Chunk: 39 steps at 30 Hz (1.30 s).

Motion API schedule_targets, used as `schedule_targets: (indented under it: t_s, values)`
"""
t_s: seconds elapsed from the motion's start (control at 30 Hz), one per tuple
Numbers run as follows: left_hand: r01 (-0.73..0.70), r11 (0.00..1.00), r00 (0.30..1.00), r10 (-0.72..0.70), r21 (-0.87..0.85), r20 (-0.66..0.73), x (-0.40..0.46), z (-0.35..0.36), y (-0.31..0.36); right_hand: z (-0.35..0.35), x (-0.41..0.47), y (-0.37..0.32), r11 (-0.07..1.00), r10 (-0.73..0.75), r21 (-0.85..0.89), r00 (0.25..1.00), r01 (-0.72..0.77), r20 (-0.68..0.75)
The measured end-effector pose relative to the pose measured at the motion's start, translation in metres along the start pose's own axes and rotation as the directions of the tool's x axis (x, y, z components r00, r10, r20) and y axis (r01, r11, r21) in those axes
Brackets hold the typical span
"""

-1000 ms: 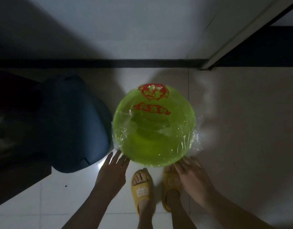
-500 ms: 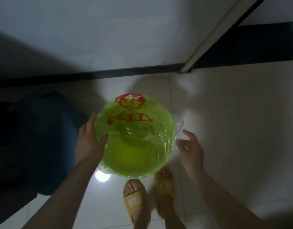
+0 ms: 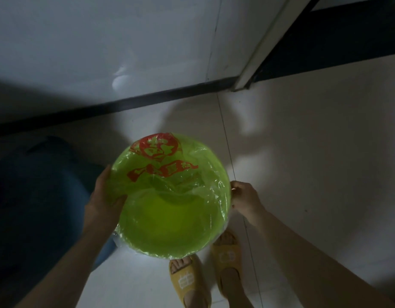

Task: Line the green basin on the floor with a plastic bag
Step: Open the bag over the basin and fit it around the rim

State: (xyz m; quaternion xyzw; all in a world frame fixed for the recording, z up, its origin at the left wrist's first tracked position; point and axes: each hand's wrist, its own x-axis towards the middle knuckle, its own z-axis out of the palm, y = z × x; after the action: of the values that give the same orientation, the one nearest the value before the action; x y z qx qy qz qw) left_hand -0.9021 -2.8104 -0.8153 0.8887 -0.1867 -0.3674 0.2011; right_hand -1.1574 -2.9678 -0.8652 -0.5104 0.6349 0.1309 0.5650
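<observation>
The round green basin (image 3: pixel 169 221) is lifted off the floor, above my feet. A clear plastic bag (image 3: pixel 161 156) with red print lies inside it and folds over the rim. My left hand (image 3: pixel 103 201) grips the basin's left rim, thumb inside over the plastic. My right hand (image 3: pixel 243 198) holds the right rim with fingers curled on the bag's edge.
A dark blue cushioned object (image 3: pixel 36 196) sits on the floor at the left, close to the basin. A white wall with a black skirting strip (image 3: pixel 125 105) runs behind. A door frame (image 3: pixel 254 70) stands at the upper right. My feet wear yellow slippers (image 3: pixel 187 281).
Both hands went from the floor at the basin's near edge to its sides and took hold of the rim. The basin has risen and looks larger in view.
</observation>
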Motion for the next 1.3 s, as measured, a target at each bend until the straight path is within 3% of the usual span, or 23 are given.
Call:
schedule_targets:
  t_s: [0.07, 0.1, 0.17, 0.23, 0.3, 0.37, 0.47, 0.57, 0.7, 0.8, 0.87, 0.93, 1.03, 1.13, 1.2, 1.3]
  values:
    - [0.029, 0.997, 1.0, -0.029, -0.072, -0.001, -0.001, -0.004, -0.001, -0.018, -0.002, -0.004, 0.997, 0.081, 0.002, 0.991, -0.081, 0.103]
    - [0.064, 0.988, 0.997, -0.068, -0.141, -0.022, -0.003, -0.007, -0.002, -0.028, -0.005, -0.008, 0.998, 0.056, -0.043, 0.998, -0.055, 0.031]
    - [0.121, 0.952, 0.985, -0.149, -0.28, -0.081, -0.012, -0.012, -0.004, -0.046, -0.017, -0.027, 0.987, -0.12, -0.132, 0.965, 0.09, -0.234]
    - [0.179, 0.917, 0.973, -0.22, -0.355, -0.077, -0.023, -0.011, -0.008, -0.048, -0.036, -0.061, 0.906, -0.399, -0.296, 0.848, 0.304, -0.348]
    - [0.26, 0.875, 0.958, -0.288, -0.408, -0.006, -0.033, -0.005, -0.012, -0.027, -0.053, -0.103, 0.733, -0.652, -0.419, 0.728, 0.535, -0.21]
    - [0.314, 0.807, 0.943, -0.326, -0.499, 0.067, -0.038, 0.004, -0.016, 0.011, -0.063, -0.14, 0.462, -0.816, -0.498, 0.572, 0.734, 0.085]
    - [0.355, 0.735, 0.927, -0.359, -0.577, 0.113, -0.034, 0.016, -0.023, 0.079, -0.06, -0.174, 0.031, -0.77, -0.544, 0.367, 0.838, 0.521]
    - [0.344, 0.738, 0.927, -0.366, -0.58, 0.084, -0.026, 0.024, -0.03, 0.123, -0.045, -0.184, -0.226, -0.581, -0.562, 0.353, 0.795, 0.733]
    - [0.321, 0.848, 0.943, -0.327, -0.422, 0.062, -0.019, 0.028, -0.041, 0.145, -0.027, -0.186, -0.332, -0.483, -0.595, 0.41, 0.732, 0.774]
    - [0.331, 0.882, 0.943, -0.32, -0.335, 0.091, -0.016, 0.027, -0.043, 0.142, -0.025, -0.184, -0.344, -0.465, -0.595, 0.419, 0.726, 0.78]
    - [0.317, 0.908, 0.948, -0.296, -0.274, 0.116, -0.016, 0.025, -0.042, 0.133, -0.03, -0.186, -0.278, -0.486, -0.61, 0.439, 0.741, 0.755]
    - [0.253, 0.931, 0.967, -0.236, -0.263, 0.094, -0.018, 0.021, -0.039, 0.112, -0.037, -0.186, -0.083, -0.585, -0.672, 0.51, 0.735, 0.631]
    - [0.063, 0.962, 0.998, -0.069, -0.265, -0.011, -0.021, 0.01, -0.033, 0.061, -0.052, -0.161, 0.272, -0.698, -0.734, 0.653, 0.622, 0.295]
    - [-0.054, 0.977, 0.998, 0.05, -0.205, -0.025, -0.019, 0.001, -0.024, 0.018, -0.069, -0.111, 0.589, -0.548, -0.716, 0.836, 0.374, -0.014]
    - [-0.1, 0.985, 0.995, 0.1, -0.144, -0.009, -0.017, 0.001, -0.021, 0.008, -0.075, -0.079, 0.719, -0.418, -0.645, 0.902, 0.259, -0.104]
    - [-0.162, 0.987, 0.986, 0.163, -0.012, 0.032, -0.015, 0.003, -0.02, 0.011, -0.076, -0.047, 0.784, -0.383, -0.552, 0.921, 0.282, -0.073]
